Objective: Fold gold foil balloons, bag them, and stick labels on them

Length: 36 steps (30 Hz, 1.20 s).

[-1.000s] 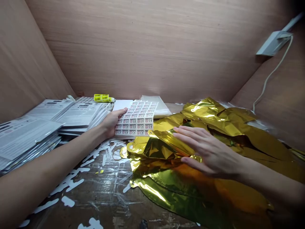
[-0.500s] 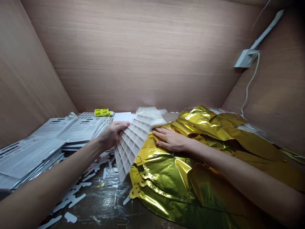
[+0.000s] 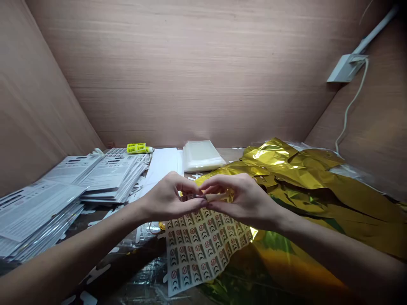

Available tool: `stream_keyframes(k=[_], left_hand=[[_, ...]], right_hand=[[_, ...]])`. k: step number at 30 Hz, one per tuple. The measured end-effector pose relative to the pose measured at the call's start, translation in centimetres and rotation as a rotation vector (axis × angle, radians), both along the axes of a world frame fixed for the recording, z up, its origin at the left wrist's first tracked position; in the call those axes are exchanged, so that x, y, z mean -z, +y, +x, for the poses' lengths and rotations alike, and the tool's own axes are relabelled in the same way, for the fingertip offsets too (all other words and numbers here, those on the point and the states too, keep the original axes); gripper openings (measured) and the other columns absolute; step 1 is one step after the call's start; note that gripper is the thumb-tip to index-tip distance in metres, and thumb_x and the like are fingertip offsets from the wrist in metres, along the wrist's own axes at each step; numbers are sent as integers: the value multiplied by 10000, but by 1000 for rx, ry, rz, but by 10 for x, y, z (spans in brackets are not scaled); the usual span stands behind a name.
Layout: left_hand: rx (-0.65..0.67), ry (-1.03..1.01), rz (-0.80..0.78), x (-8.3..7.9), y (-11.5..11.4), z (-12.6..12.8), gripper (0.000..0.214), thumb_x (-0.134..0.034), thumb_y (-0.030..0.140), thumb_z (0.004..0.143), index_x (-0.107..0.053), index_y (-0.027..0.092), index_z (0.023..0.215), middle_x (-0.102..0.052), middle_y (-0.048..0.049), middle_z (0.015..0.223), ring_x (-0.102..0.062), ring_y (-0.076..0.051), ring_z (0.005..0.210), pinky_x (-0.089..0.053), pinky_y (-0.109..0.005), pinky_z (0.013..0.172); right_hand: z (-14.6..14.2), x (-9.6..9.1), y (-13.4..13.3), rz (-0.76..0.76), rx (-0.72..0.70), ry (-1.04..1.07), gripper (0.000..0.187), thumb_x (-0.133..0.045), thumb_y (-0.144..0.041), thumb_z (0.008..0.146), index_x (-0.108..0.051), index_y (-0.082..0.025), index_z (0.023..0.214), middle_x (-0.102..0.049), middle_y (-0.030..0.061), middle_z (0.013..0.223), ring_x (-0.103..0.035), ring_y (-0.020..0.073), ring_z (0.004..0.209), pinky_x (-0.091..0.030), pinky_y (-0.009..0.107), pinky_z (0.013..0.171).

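Note:
My left hand [image 3: 168, 201] and my right hand [image 3: 244, 201] meet in the middle, their fingertips pinching the top edge of a sheet of printed warning stickers [image 3: 203, 254]. The sheet hangs down over the tabletop and the foil, and my fingers hide its upper edge. A thin pale strip [image 3: 216, 197] shows between my right fingers, perhaps a peeled piece of the sheet. Crumpled gold foil balloons [image 3: 302, 182] lie right of my hands and under my right wrist.
Stacks of printed sheets [image 3: 104, 173] fill the left side. Behind my hands are a yellow-labelled tube [image 3: 138, 148], white sheets [image 3: 162, 165] and a pile of transparent plastic bags [image 3: 202, 156]. Wooden walls [image 3: 190, 72] surround the table, with a wall-mounted electrical box [image 3: 346, 68] at upper right.
The sticker sheet has moved from my left hand alone to a pinch between both hands, and now hangs lower and nearer me. My right hand has left the foil.

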<state>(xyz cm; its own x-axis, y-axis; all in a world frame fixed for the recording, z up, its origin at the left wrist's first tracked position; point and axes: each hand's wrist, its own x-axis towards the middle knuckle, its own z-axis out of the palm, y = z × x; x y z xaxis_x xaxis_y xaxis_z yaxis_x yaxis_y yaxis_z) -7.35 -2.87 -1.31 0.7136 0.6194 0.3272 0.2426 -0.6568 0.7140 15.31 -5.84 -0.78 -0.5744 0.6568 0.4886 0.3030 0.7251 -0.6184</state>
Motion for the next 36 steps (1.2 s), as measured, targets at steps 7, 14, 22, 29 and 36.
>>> stream_keyframes(k=[7,14,22,29,36], left_hand=[[-142,-115,11,6,-1,2,248,-687,321,933,-802,133,818,-725,-50,676,-568,-113,573,-432,-218,521],[-100,-119,88,2,-6,7,204,-698,234,916,-791,143,758,-724,-35,627,-567,-106,524,-427,-216,487],[-94,-151,163,6,-11,9,116,-730,163,870,-804,135,785,-731,-28,615,-554,-92,486,-406,-205,447],[-159,-201,119,21,-8,15,155,-732,210,878,-794,127,763,-725,-46,595,-567,-106,471,-411,-221,449],[-249,-247,216,27,-13,17,132,-742,209,867,-799,121,787,-761,-79,668,-649,-137,528,-475,-233,489]], right_hand=[[8,0,1,55,164,68,204,-806,-201,839,-752,-219,1035,-781,-19,942,-714,136,831,-567,278,767],[10,-5,-4,50,155,56,145,-802,-168,836,-765,-245,954,-771,-44,872,-705,132,775,-564,273,715],[7,-4,-4,-242,94,164,186,-798,-227,841,-715,-216,1007,-773,11,889,-748,169,822,-626,292,723],[4,4,1,-450,107,303,338,-815,-115,751,-562,-203,957,-750,25,856,-723,161,774,-604,292,690],[1,15,2,-504,80,412,356,-815,-192,816,-477,-226,924,-694,-5,858,-682,148,831,-582,309,765]])
